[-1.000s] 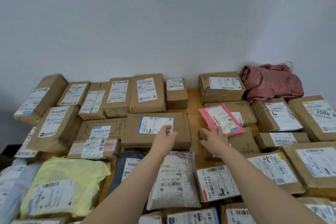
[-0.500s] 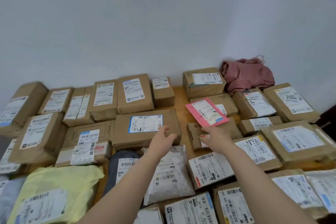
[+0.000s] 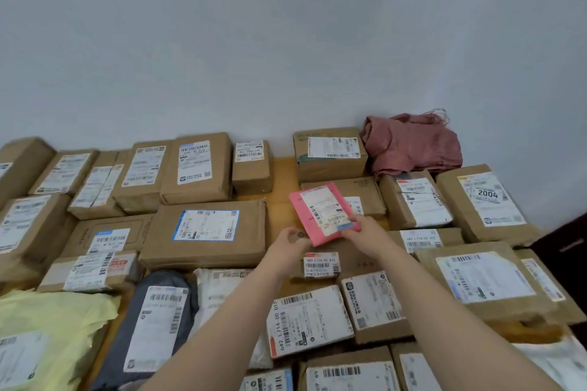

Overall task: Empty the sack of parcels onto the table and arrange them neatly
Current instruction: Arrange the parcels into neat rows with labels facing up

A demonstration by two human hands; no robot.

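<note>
Pink parcel (image 3: 324, 213) is pinched by right hand (image 3: 365, 236) fingers; left hand (image 3: 290, 243) fingers are curled at its near edge, grip undetermined. Bare worktop (image 3: 281, 178) is noted left of it.

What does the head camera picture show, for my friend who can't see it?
A right hand holds a pink parcel over a table crowded with brown boxes and bags; the left hand is at its near corner. A reddish sack lies crumpled at the back right.

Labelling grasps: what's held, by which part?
Right hand pinches the pink parcel at its near right corner. Left hand touches its near left edge; whether it grips cannot be told.
</note>
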